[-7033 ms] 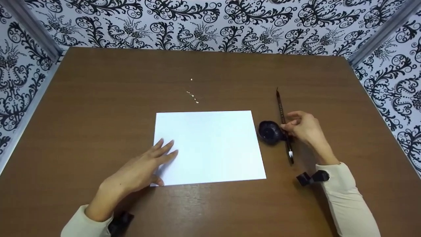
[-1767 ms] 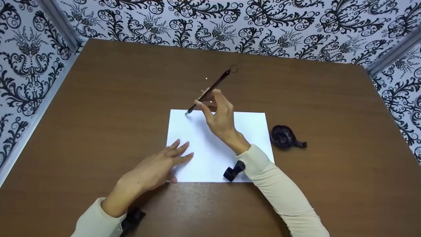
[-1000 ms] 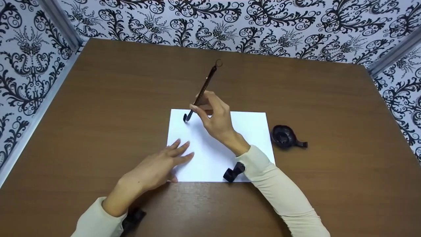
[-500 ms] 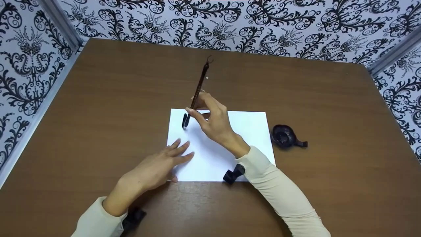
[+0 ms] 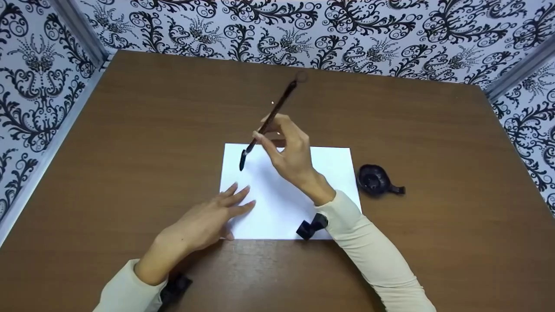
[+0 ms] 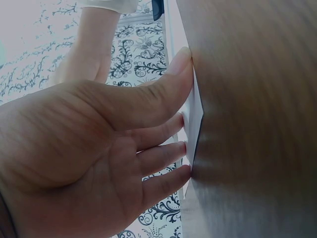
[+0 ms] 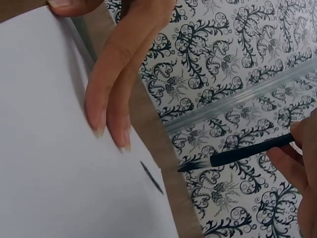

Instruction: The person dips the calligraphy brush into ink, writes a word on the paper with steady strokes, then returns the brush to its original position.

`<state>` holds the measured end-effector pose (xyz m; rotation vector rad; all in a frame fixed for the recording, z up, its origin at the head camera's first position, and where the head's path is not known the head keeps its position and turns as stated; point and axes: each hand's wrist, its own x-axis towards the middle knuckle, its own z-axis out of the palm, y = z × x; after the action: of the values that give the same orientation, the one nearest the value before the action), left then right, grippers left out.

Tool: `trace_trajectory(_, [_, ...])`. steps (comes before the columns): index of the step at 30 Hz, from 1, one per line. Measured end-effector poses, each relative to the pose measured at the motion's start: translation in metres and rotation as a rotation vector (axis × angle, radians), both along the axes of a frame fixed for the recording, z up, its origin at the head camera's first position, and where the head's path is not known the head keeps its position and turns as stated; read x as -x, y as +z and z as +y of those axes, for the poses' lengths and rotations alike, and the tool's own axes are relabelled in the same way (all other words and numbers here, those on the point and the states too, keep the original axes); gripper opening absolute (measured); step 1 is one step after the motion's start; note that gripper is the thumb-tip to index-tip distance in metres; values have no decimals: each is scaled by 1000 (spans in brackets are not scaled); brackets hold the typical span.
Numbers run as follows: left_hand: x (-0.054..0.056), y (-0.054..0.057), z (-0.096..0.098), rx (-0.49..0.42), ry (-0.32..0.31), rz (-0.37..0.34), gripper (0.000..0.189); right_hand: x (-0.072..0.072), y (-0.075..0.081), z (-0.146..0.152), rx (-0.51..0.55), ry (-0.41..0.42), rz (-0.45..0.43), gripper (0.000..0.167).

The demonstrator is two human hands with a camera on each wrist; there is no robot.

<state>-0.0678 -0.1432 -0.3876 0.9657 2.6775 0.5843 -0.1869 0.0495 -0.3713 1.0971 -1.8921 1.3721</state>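
A white sheet of paper (image 5: 295,208) lies on the brown table, with a short black stroke (image 5: 242,164) near its upper left corner. My left hand (image 5: 204,221) rests on the sheet's left side, fingers spread and straight; the left wrist view shows its fingertips (image 6: 182,59) along the paper edge. Between thumb and fingers, my right hand (image 5: 292,154) pinches a dark paintbrush (image 5: 277,106), its handle leaning up to the right. In the right wrist view the blackened bristles (image 7: 194,164) appear raised off the sheet, apart from the stroke.
A small black ink dish (image 5: 373,180) with a stubby handle stands just right of the paper. Tiny pale specks (image 5: 272,102) lie on the table (image 5: 173,108) beyond the sheet. Patterned walls (image 5: 286,39) enclose the back and sides.
My right hand took the paintbrush from beside the dish and brought it over the paper. A black stroke grew downward; now the brush is back near its top. The left hand stays on the sheet.
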Motion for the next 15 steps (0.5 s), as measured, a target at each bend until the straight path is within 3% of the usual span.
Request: trace_trajectory(15, [0,0,0,5,-3,18,71,14,-22,1,-10,-34,-18,26])
